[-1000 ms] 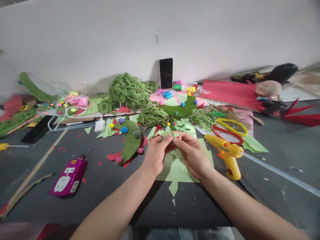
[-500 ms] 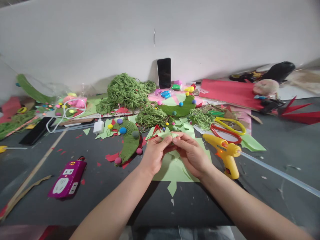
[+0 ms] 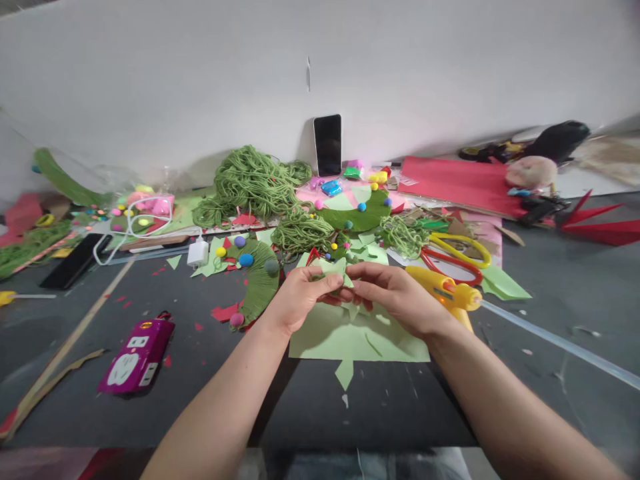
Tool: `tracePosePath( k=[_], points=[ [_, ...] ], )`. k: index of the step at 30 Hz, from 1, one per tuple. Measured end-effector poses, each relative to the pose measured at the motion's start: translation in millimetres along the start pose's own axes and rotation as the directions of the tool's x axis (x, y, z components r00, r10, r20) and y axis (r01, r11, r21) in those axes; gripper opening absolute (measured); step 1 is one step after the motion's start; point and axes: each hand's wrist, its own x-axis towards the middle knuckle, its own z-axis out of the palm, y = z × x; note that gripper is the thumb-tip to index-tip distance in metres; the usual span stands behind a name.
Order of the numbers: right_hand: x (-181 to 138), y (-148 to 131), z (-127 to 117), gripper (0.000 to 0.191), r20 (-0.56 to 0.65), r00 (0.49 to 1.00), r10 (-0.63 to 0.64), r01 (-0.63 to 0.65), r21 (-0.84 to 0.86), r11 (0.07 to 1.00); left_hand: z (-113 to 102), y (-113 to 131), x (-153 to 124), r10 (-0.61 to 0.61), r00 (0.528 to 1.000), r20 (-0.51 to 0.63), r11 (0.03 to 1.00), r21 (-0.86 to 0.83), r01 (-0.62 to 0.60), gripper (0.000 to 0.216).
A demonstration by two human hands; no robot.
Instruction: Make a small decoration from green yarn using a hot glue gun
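Paper piece [image 3: 333,267], pale green, centre of frame — likely light, pliable, easily creased, best taken by its edges — is pinched by the left hand [image 3: 302,295], the right hand's fingers adjacent, right hand [image 3: 397,293] grip unclear.

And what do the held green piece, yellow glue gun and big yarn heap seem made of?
Held green piece: probably matte paper; thin, with pointed, flat-cut edges.
Yellow glue gun: likely smooth plastic, its moulded body showing soft highlights.
Big yarn heap: dull textile fibre in loose strands; cotton or synthetic, unclear.
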Motion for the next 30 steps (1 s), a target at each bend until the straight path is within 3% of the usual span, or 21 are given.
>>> tracePosePath(
  k=[4,11,20,26,30],
  points=[
    [-1,-6,-2,0.018,0.051,0.998,-0.047,0.055,-0.171,0.984,-5,1,0,-0.055,0.998,0.018,0.997,0.051,0.054,0.025],
    [0,-2,1,0.012,-0.049,0.987,-0.153,0.126,-0.347,0.929,-3,2,-1,-0.126,0.988,0.088,0.986,0.117,0.116,0.025],
    [1,2,3,0.008,-0.07,0.992,-0.107,0.077,-0.343,0.936,-5,1,0,-0.128,0.985,0.112,0.971,0.215,0.102,0.026],
    [-1,-5,1,0.013,0.028,0.997,0.07,-0.066,-0.107,0.992,-4,3,-1,-0.091,0.991,0.095,0.959,0.278,0.061,0.026],
    [-2,-5,-4,0.015,0.04,0.994,0.104,-0.099,-0.103,0.99,-4,3,-1,-0.092,0.993,0.071,0.956,0.286,0.068,0.025]
  ],
)
